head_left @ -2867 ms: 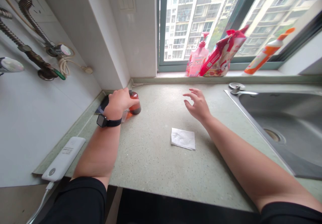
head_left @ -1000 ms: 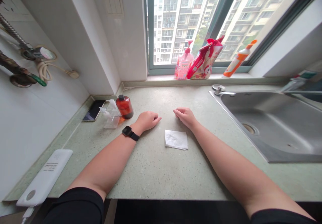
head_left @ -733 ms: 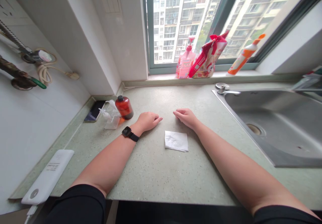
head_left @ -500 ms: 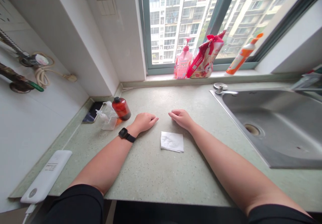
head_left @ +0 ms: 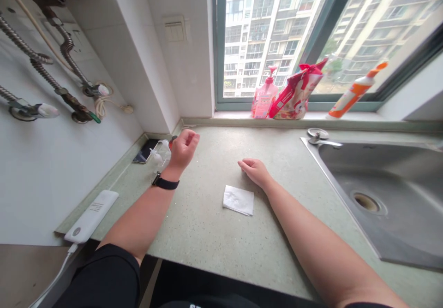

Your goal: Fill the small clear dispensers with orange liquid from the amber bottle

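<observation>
My left hand [head_left: 183, 147] is lifted off the green counter [head_left: 214, 243] with its fingers curled in a loose fist, and nothing shows in it. It hovers in front of a red-brown bottle [head_left: 172, 139], of which only a sliver by the cap shows. A small clear spray bottle [head_left: 161, 153] stands just left of that hand. My right hand [head_left: 254, 171] rests on the counter with its fingers curled together and holds nothing. A folded white tissue [head_left: 238, 200] lies just in front of it.
A dark phone [head_left: 145, 151] lies in the back left corner. A white power bank [head_left: 92, 216] sits at the counter's left edge. The steel sink [head_left: 398, 192] fills the right. A pink pump bottle [head_left: 263, 97], a red pouch [head_left: 294, 97] and an orange bottle [head_left: 353, 92] stand on the sill.
My left hand has lifted from the counter and moved back left towards the red-brown bottle, now covering it. My right hand has stayed on the counter. The view has tilted.
</observation>
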The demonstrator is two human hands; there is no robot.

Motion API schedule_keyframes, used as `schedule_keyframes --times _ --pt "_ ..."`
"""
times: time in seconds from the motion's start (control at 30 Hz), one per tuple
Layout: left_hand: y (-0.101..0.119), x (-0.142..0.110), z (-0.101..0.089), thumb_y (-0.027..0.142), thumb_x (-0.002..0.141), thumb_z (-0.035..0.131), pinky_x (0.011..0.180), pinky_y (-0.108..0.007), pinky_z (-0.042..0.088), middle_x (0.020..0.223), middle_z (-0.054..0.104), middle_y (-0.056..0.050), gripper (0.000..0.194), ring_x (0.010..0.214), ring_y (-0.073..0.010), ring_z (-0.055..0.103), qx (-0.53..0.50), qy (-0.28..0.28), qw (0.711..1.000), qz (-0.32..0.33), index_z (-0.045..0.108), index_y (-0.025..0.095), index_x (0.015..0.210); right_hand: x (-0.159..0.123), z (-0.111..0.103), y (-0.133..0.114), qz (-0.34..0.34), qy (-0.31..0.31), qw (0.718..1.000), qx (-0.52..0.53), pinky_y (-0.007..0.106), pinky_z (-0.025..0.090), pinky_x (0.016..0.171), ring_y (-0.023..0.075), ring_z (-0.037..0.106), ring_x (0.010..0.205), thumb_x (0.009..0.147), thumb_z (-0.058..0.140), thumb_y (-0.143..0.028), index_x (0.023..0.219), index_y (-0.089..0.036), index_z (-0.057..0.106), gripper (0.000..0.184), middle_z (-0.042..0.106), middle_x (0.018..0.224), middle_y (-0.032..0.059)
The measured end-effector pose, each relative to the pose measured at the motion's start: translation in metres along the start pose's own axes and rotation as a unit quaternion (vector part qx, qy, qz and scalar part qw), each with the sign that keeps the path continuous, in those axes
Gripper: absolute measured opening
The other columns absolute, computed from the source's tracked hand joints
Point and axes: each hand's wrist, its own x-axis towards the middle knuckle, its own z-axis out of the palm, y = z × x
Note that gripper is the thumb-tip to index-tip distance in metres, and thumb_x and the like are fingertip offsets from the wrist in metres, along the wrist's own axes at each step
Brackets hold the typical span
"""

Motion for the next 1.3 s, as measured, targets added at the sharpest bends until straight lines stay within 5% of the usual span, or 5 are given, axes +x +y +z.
schedule_keyframes --times 0.13,0.27,0.47,0.9,1.3 --pt "0.0 0.008 -0.037 0.049 0.098 0.067 0.106 -0.042 0.051 0.122 0.071 -0.012 0.046 0.114 -0.0277 0.068 0.181 0.113 0.977 -0.03 0.054 0.023 0.134 0.001 0.0 0.001 0.003 0.001 1.0 0.0 0.032 0.033 0.061 0.0155 0.043 0.056 0.089 0.055 -0.067 0.055 -0.025 0.048 0.054 0.049 0.053 -0.0017" --pt "-0.002 0.002 -0.049 0.063 0.085 0.08 0.12 -0.055 0.038 0.146 0.063 -0.025 0.092 0.14 -0.0437 0.055 0.349 -0.008 0.931 -0.105 0.042 0.016 0.154 0.0 -0.001 0.0 0.006 0.003 1.0 0.0 0.032 0.034 0.061 0.0157 0.044 0.055 0.089 0.056 -0.068 0.056 -0.025 0.051 0.055 0.049 0.051 -0.0019" --pt "-0.006 0.002 -0.038 0.063 0.084 0.079 0.123 -0.057 0.029 0.124 0.075 -0.026 0.084 0.13 -0.0452 0.061 0.427 -0.087 0.892 -0.124 0.05 0.01 0.143 -0.004 -0.001 -0.001 0.019 0.007 1.0 0.004 0.033 0.036 0.061 0.0158 0.046 0.052 0.089 0.055 -0.068 0.058 -0.025 0.054 0.053 0.052 0.05 -0.0018" --pt "0.002 -0.011 -0.003 0.042 0.074 0.094 0.108 -0.055 0.053 0.131 0.071 -0.014 0.085 0.12 -0.0383 0.07 0.123 -0.027 0.991 -0.047 0.046 0.027 0.143 -0.006 -0.001 -0.001 0.017 0.026 0.999 0.029 0.033 0.041 0.062 0.0165 0.051 0.053 0.091 0.055 -0.069 0.061 -0.025 0.058 0.053 0.057 0.051 -0.0011" --pt "0.012 -0.038 0.062 0.04 0.072 0.097 0.1 -0.048 0.06 0.128 0.069 -0.009 0.101 0.11 -0.0304 0.073 -0.024 -0.067 0.996 0.049 0.041 0.029 0.155 -0.008 -0.001 0.0 -0.001 0.079 0.996 0.048 0.032 0.044 0.061 0.0163 0.055 0.053 0.094 0.056 -0.072 0.062 -0.025 0.059 0.057 0.061 0.054 -0.0002"
